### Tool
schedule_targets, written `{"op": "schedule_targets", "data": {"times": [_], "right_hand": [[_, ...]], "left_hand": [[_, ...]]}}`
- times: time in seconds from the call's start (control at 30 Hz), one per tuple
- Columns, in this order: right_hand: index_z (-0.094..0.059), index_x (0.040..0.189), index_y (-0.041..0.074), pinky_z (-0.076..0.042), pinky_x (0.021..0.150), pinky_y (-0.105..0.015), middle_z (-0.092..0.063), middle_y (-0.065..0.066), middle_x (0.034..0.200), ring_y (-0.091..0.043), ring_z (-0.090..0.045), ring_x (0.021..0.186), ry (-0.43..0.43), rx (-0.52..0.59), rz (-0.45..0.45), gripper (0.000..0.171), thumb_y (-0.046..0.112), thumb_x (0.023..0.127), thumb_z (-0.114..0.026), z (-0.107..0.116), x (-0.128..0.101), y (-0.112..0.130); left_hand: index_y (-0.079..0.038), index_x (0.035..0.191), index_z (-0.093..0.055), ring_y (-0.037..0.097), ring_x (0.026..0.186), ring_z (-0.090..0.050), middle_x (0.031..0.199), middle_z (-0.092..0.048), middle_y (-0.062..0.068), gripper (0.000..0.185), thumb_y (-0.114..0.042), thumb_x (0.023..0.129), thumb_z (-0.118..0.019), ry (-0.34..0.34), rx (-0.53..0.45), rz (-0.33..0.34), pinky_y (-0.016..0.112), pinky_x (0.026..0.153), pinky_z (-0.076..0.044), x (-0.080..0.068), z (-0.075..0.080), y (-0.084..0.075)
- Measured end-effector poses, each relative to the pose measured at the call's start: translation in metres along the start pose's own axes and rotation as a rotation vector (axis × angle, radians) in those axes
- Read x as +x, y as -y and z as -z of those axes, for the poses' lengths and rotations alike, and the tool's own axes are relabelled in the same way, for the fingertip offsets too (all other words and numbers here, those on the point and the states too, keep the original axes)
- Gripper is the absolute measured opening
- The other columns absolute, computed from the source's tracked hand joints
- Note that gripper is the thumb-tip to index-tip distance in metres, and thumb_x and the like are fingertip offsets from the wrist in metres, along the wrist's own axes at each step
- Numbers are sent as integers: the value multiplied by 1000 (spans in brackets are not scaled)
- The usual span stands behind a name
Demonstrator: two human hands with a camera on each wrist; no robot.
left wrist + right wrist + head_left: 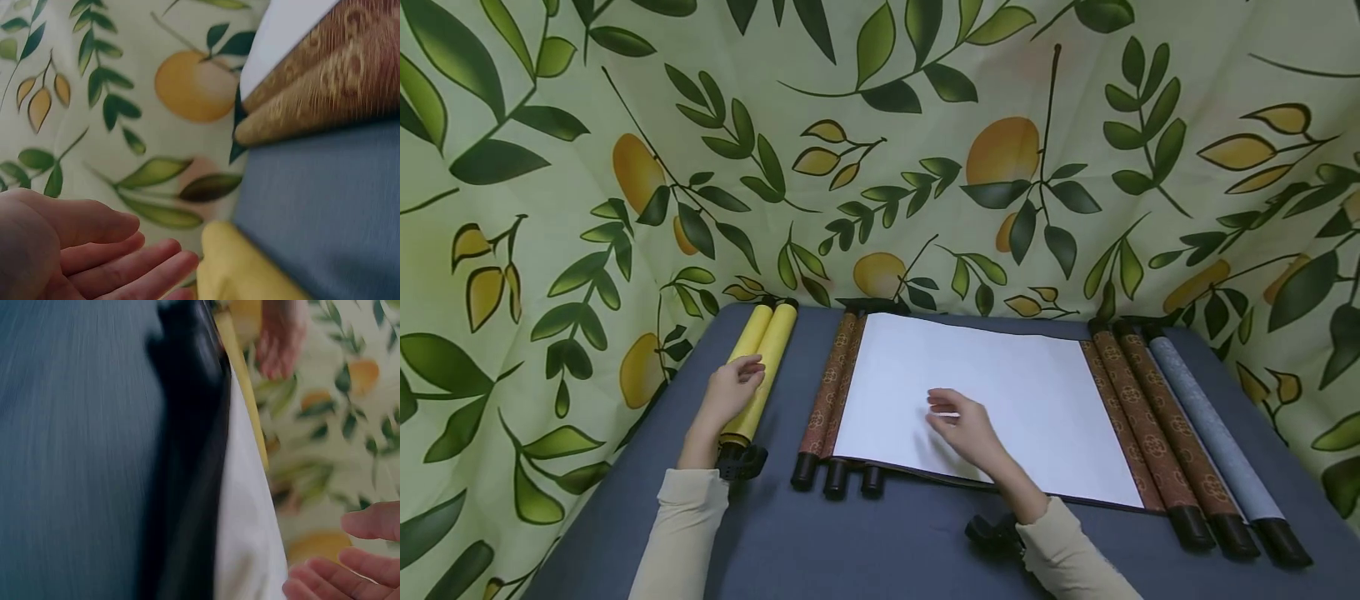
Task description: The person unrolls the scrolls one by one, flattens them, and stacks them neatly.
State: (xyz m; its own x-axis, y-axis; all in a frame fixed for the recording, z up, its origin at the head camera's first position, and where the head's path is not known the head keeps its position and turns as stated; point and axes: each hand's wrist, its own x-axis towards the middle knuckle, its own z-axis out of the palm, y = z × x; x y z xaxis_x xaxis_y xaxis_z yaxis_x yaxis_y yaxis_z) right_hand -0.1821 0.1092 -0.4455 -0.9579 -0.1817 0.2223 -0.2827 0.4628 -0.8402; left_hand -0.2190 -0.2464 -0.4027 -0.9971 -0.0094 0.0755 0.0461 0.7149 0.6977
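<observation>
My left hand (730,393) hovers over two yellow rolled scrolls (777,343) at the left of the table, its fingers loosely bent and holding nothing. In the left wrist view its fingers (131,269) extend beside the yellow roll (244,265). Over the white sheet (1000,367) in the middle is my right hand (964,429), empty, with a faint shadow falling on the paper below it. The right wrist view shows relaxed fingers (340,575) near the sheet's edge (247,531).
Brown patterned scrolls (831,383) with black end knobs lie along the sheet's left side. More brown scrolls (1150,425) and a grey-blue one (1217,433) lie to its right. Leaf-and-fruit printed cloth (880,208) surrounds the dark blue table (850,550).
</observation>
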Motion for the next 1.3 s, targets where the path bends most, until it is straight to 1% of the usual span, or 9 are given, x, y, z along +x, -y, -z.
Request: {"op": "schedule_targets", "data": {"times": [0.27,0.37,0.47,0.63,0.73,0.87,1.03,1.17,1.3], "right_hand": [[-58,117,-12,-57,78,-24,-68,-29,106,-39,-68,96,233,196,101,31,2,90,-60,-77,-1,41],[-57,121,-11,-55,80,-20,-67,-28,110,-39,-67,100,319,262,86,33,4,91,-59,-103,-2,54],[-56,123,-10,-54,80,-18,-66,-27,114,-38,-67,102,364,299,60,36,5,91,-60,-127,-1,64],[-55,124,-10,-55,84,-25,-66,-26,117,-38,-67,107,373,363,-25,40,6,88,-63,-160,4,79],[-54,126,-10,-56,87,-31,-65,-26,120,-36,-66,109,375,433,-125,44,6,87,-64,-176,8,88],[-48,132,-10,-57,87,-35,-62,-25,123,-33,-67,106,372,577,-301,52,3,86,-66,-194,15,99],[-41,136,-14,-57,87,-37,-59,-25,123,-33,-68,103,348,689,-439,59,2,85,-66,-212,22,105],[-35,138,-18,-56,91,-40,-59,-28,124,-34,-65,111,352,755,-487,61,1,87,-64,-220,27,103],[-31,139,-19,-54,96,-42,-56,-30,126,-36,-62,116,366,804,-516,63,-1,87,-62,-223,31,100]], "left_hand": [[12,133,-48,47,114,-57,125,-58,35,41,-11,99,-48,-34,52,64,50,92,-51,-13,28,29],[13,132,-48,48,114,-57,125,-57,36,42,-13,99,-48,-35,54,87,51,93,-50,-16,34,39],[13,132,-48,48,115,-56,126,-56,36,43,-14,99,-47,-30,49,117,51,94,-50,-18,38,48],[16,131,-48,48,116,-56,127,-55,37,45,-15,98,-48,11,52,150,44,89,-53,-20,40,61],[17,130,-48,48,116,-56,127,-55,37,45,-14,98,-50,22,44,155,31,82,-54,-21,41,66],[16,132,-46,46,118,-55,130,-53,37,48,-18,98,-50,50,35,172,18,75,-48,-20,40,73],[19,135,-40,39,110,-59,133,-49,39,56,-23,100,-48,126,-24,211,16,72,-46,-22,36,80],[19,136,-39,24,99,-62,132,-50,39,58,-25,100,-48,148,-60,227,16,71,-46,-22,32,83],[16,137,-40,22,101,-60,133,-51,36,62,-31,99,-49,174,-68,243,18,74,-46,-21,30,84]]}}
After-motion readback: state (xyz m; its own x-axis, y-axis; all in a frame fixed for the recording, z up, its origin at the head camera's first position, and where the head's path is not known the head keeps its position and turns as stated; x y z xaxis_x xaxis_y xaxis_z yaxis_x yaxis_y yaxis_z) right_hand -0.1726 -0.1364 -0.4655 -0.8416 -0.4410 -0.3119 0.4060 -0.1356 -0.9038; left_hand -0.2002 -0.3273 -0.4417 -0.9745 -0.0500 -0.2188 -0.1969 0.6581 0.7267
